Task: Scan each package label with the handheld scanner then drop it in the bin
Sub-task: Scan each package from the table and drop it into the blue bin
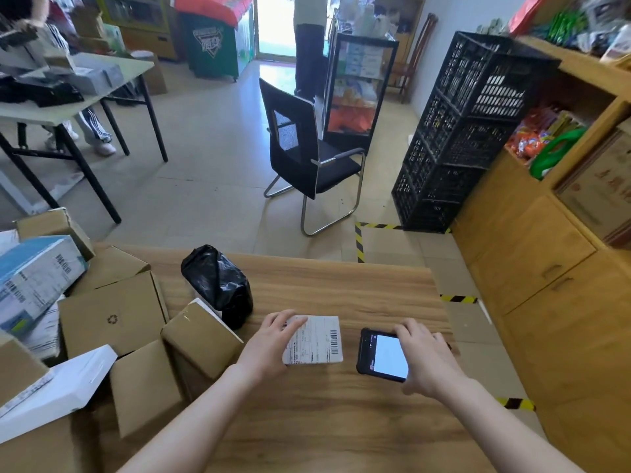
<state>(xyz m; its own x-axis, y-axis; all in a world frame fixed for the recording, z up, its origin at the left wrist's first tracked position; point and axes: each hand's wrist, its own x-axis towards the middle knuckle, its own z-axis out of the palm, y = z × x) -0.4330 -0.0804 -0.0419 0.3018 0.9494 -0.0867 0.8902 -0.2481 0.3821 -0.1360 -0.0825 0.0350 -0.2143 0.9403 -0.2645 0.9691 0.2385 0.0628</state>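
**Both hands down on the worktop, one on the package, one on the scanner**

The left hand (268, 346) lies on the left part of a flat white package (319, 339). Its fingers are spread and nearly straight across the label, and its thumb is out of sight. The right hand (425, 358) grips the handheld scanner (386, 356): its fingers curl over the far edge, its thumb is at the near edge, and the lit screen faces up.

Both forearms reach in from the near edge of the worktop (341, 285), angled slightly toward each other, with the wrists low.

The package lies flat about midway between the left and right edges. The scanner is just to its right, apart from it and close to the right edge. Bare wood runs from the hands to the far edge and back to the near edge. Cardboard boxes (112, 315) crowd the left side, and a black bag (218, 285) sits near the far-left corner.
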